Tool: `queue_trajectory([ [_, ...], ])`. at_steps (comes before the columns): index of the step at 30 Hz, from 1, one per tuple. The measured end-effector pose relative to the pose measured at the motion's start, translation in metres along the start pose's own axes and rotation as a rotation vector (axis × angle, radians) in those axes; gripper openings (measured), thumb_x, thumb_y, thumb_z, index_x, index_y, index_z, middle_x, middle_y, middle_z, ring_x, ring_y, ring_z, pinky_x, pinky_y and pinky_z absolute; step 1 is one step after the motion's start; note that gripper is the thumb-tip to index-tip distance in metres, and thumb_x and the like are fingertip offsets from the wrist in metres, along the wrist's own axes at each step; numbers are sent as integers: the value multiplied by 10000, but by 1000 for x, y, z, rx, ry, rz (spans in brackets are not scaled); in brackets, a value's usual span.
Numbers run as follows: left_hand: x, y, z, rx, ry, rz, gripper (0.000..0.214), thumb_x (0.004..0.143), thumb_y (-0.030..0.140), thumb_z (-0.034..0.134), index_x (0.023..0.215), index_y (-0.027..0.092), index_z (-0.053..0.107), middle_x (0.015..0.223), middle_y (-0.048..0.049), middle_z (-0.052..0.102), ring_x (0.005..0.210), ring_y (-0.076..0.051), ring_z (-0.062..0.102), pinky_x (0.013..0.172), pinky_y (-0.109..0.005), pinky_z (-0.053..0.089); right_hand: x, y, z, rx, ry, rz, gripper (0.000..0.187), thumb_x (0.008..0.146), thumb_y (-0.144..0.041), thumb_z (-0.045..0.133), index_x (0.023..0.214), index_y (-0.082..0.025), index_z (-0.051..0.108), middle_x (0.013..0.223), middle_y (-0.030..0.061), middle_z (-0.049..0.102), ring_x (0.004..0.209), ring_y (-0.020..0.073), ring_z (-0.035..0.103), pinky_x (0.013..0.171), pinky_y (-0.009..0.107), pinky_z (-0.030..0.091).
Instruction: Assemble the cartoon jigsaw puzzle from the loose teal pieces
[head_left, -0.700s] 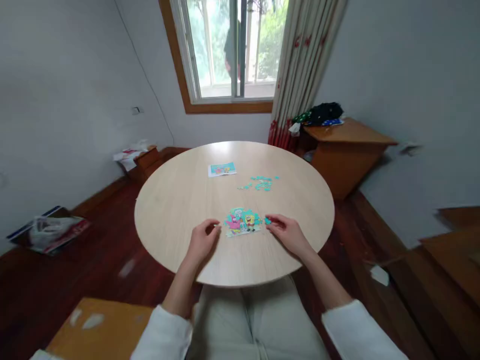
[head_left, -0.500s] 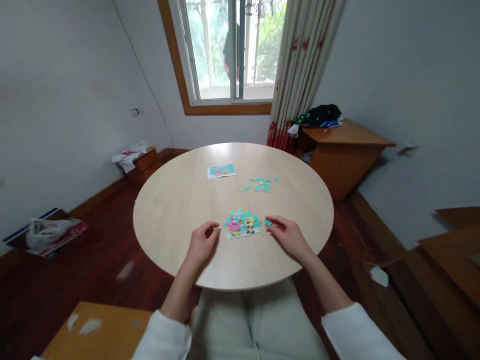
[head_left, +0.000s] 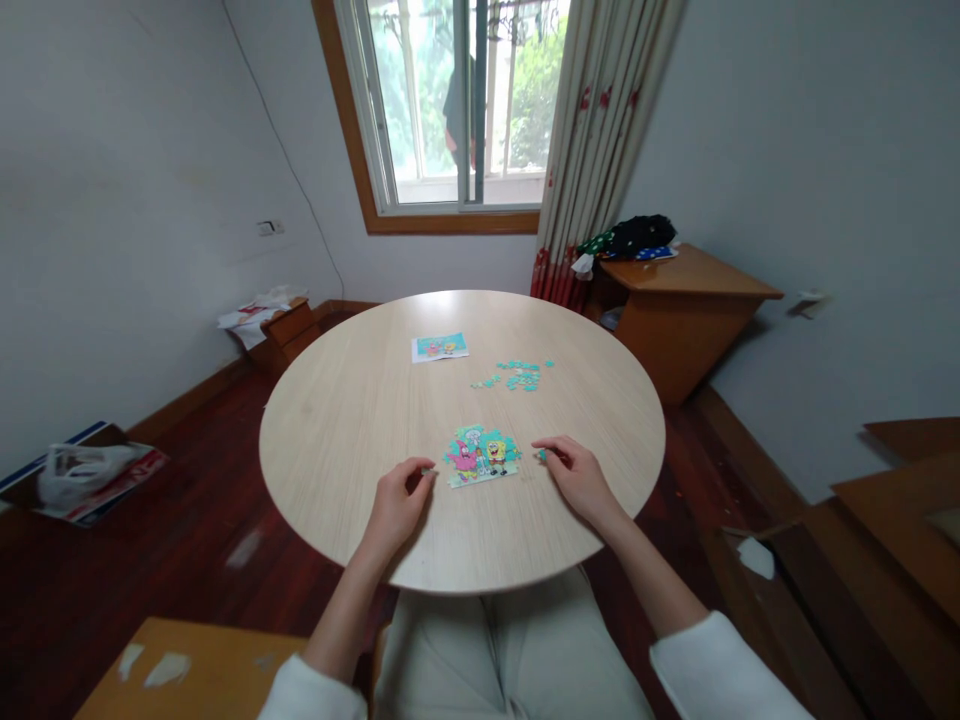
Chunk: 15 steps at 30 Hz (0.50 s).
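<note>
The right hand [head_left: 579,484] is pinching a teal jigsaw piece [head_left: 542,455] beside the partly assembled SpongeBob jigsaw [head_left: 481,458] on the table [head_left: 337,430], the left hand [head_left: 399,503] is curling nearby, its hold unclear, and loose pieces [head_left: 523,382] are lying unplaced beyond.

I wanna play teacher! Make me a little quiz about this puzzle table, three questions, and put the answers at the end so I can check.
1. True or false: the loose pieces lie nearer the window than the part-built puzzle does.

2. Where is the printed sheet?
A) On the floor
B) On the table, beyond the part-built puzzle
C) Stuck to the window

3. Fill in the colour: the right hand holds a small piece that is ____.

Key: 1. True. 2. B. 3. Teal (blue-green).
</note>
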<state>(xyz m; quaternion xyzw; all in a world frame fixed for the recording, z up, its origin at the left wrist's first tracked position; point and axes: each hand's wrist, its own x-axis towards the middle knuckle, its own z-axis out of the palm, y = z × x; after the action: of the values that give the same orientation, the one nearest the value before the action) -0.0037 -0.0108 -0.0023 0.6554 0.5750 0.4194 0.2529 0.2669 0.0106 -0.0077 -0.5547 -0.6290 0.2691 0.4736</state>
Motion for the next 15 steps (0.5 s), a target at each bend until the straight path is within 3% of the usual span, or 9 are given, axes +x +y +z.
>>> queue_trajectory([
  [5,-1,1,-1,7,-4,1,202,769,313,534,836,165,652,781,-55,682,700,-169,603,677,-294,461,0,3,3,133,-33,77,344,728,-364,574,1000,-157,614,761,42,607,652,142,587,631,285,495],
  [15,-6,-1,-2,9,-11,2,202,781,325,534,849,172,647,822,-61,684,740,-176,609,708,-303,464,2,4,0,240,-45,197,328,692,-439,615,832,-144,650,693,69,672,591,149,598,600,315,511],
])
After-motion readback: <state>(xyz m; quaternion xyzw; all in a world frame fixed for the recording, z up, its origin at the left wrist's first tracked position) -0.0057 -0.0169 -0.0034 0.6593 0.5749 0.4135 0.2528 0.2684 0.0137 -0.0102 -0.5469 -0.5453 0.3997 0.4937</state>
